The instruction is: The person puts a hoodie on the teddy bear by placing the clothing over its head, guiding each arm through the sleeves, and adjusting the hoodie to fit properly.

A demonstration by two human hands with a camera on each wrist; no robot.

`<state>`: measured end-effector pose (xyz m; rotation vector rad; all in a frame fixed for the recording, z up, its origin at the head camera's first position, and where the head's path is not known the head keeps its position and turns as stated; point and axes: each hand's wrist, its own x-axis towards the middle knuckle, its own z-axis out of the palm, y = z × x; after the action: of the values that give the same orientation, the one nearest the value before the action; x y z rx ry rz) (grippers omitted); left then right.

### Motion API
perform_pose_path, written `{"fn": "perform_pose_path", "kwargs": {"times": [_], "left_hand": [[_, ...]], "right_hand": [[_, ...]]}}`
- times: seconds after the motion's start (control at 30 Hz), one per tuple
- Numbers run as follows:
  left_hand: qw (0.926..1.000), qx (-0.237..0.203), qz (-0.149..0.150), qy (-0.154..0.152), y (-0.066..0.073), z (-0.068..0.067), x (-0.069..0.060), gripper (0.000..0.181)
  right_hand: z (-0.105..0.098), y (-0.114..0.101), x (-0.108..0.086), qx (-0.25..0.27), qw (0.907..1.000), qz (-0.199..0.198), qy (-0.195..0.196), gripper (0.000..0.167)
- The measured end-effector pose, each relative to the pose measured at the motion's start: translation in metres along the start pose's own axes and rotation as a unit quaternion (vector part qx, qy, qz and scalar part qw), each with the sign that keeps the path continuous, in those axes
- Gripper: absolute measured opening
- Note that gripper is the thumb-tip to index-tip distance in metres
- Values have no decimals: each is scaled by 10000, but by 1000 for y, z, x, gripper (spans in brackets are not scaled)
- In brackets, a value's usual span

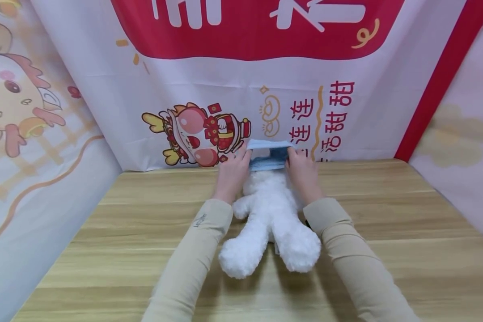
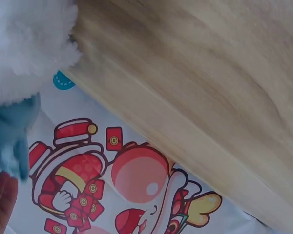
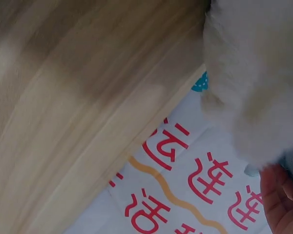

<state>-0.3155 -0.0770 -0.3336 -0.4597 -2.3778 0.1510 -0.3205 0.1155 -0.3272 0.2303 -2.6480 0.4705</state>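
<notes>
A white fluffy plush toy [image 1: 270,203] lies on the table, its two legs toward me and its upper end near the back edge. At that end, a light blue cloth piece [image 1: 267,166] is spread into a wide opening. My left hand [image 1: 231,176] grips its left side, and my right hand [image 1: 305,175] grips its right side. In the left wrist view, the fingertips [image 2: 4,197] meet the blue cloth [image 2: 12,139] below the plush fur [image 2: 29,53]. The right wrist view has my right hand [image 3: 282,197] at the cloth, partly cut off; the plush [image 3: 259,73] hides the rest.
The wooden table [image 1: 157,232] ends at a white and red printed banner [image 1: 249,71] behind. Printed cloth [image 1: 32,134] hangs at the left and another sheet [image 1: 459,147] at the right. A teal dotted patch [image 2: 63,80] shows beyond the table edge.
</notes>
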Motion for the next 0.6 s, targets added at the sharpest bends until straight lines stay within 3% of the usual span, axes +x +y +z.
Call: {"fn": "perform_pose_path", "kwargs": {"times": [0.13, 0.23, 0.33, 0.4, 0.6], "left_hand": [[9973, 450, 26, 587, 3, 5, 2, 29], [9973, 259, -26, 691, 3, 7, 1, 31], [9990, -197, -81, 403, 2, 9, -3, 34], [9983, -564, -156, 39, 2, 12, -5, 36], [9829, -1398, -390, -1131, 7, 21, -12, 54]], "right_hand": [[3, -5, 2, 167, 9995, 163, 203, 29], [7, -7, 3, 205, 9993, 172, 269, 28], [11, -7, 4, 439, 9986, 279, 45, 25], [14, -6, 3, 678, 9966, 423, -217, 21], [24, -1, 2, 1414, 9815, 707, -1077, 23]]}}
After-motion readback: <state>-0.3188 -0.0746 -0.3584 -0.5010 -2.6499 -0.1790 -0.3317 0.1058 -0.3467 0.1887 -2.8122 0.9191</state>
